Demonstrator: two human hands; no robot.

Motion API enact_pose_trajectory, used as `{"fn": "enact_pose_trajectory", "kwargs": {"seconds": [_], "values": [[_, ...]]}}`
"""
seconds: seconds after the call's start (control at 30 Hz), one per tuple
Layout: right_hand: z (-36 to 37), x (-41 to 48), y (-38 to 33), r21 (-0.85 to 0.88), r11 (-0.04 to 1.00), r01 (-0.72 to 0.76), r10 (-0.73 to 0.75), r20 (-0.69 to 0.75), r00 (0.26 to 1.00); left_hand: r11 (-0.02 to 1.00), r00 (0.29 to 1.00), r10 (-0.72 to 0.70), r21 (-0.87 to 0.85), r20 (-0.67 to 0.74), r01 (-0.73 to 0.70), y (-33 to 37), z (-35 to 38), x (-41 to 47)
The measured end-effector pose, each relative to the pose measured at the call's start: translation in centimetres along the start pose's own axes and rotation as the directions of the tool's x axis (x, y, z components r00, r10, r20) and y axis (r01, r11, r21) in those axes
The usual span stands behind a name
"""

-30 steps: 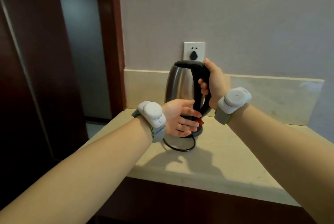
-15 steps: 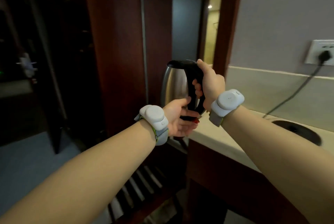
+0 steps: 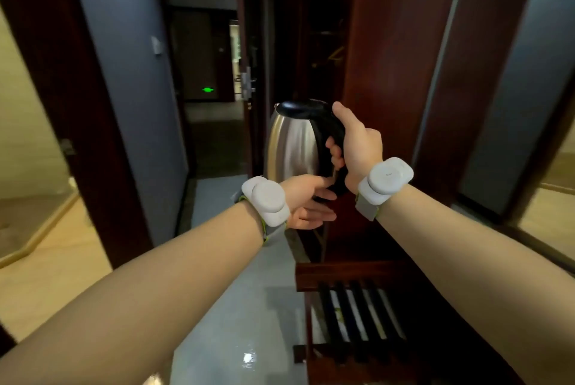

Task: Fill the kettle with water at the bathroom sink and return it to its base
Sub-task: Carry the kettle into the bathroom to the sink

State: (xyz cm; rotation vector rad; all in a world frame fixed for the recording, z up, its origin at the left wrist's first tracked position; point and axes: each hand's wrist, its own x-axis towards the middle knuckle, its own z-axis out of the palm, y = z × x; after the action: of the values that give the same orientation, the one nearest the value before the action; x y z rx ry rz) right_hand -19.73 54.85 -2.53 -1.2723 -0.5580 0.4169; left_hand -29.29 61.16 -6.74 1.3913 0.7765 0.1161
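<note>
A stainless steel kettle with a black lid and black handle hangs upright in the air in front of me. My right hand grips the black handle from the right, thumb up near the lid. My left hand lies flat under the kettle's base with straight fingers, supporting it from below. Both wrists wear white sensor bands. The kettle's base and the sink are out of view.
A dark corridor runs ahead with a green sign light at its end. A dark wood door frame stands at the left and a wood wardrobe panel at the right. A slatted wooden luggage rack stands low on the right beside grey floor.
The kettle has been lifted off its base on the counter and carried left. The view has swung away from the counter and wall socket toward the corridor. Both hands keep their hold.
</note>
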Motion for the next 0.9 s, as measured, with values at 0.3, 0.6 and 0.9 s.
{"fn": "enact_pose_trajectory", "kwargs": {"seconds": [0.3, 0.6, 0.9], "values": [[11.9, 10.2, 5.4, 0.067, 0.994, -0.084, 0.06, 0.304, 0.951, 0.999, 0.962, 0.0, -0.047, -0.275, -0.014, 2.5, -14.1, 3.6], [23.1, 17.0, 9.5, 0.019, 0.987, -0.162, 0.123, 0.565, 0.816, 0.903, 0.653, -0.071, -0.327, -0.754, -0.28, 2.6, -26.1, 5.0], [35.4, 19.5, 13.6, -0.012, 0.978, -0.207, 0.151, 0.728, 0.669, 0.898, 0.432, -0.076, -0.25, -0.899, -0.362, 3.0, -38.7, 6.0]]}}
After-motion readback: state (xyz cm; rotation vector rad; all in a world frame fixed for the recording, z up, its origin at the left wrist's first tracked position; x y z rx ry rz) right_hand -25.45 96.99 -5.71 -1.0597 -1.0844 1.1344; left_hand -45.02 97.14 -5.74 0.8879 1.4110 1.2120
